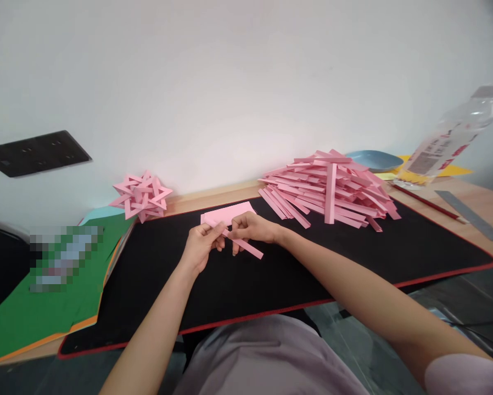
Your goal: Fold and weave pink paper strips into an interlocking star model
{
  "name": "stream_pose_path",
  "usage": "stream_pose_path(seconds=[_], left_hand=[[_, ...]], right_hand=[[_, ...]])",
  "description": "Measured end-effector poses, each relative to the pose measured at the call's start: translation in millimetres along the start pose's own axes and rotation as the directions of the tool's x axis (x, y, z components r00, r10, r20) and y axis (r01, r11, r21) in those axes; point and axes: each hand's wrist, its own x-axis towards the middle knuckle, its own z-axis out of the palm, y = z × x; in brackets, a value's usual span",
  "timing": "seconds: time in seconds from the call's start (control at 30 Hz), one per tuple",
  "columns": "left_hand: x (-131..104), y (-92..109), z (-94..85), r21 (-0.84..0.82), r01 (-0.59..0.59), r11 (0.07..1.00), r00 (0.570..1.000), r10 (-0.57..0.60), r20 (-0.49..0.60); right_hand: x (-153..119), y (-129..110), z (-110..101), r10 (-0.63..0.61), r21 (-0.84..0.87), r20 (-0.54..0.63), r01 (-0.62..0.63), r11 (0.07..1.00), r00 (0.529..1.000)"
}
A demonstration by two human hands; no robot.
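Observation:
A narrow pink paper strip (250,249) slants down to the right between my hands, over the black mat. My left hand (203,241) pinches its upper left part between thumb and fingers. The thumb and bent fingers of my right hand (252,227) close on the strip near its middle. Just behind my hands lies a flat stack of pink paper (230,213), partly covered by them. A large heap of folded pink strips (324,189) is piled to the right. Toward the back left stands a star-shaped pink paper model (141,196).
Green and orange paper sheets (65,307) lie left of the black mat (156,291). At the back right are a blue dish (374,160), a clear bottle (452,131), a dark red pencil (427,203) and a metal ruler (472,216). A dark socket panel (36,153) is on the wall.

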Motion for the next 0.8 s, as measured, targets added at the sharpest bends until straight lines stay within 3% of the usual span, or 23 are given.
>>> stream_pose_path(seconds=[0.17,0.8], left_hand=[[3.0,0.0,-3.4,-0.079,-0.06,0.995,0.997,0.056,-0.048],[2.4,3.5,-2.9,-0.161,0.004,0.987,0.999,-0.012,-0.045]], right_hand=[[1.9,2.6,-1.7,-0.013,0.043,0.055,0.01,0.999,0.998],[1.1,2.3,-1.3,-0.014,0.045,0.049,0.011,0.999,0.999]])
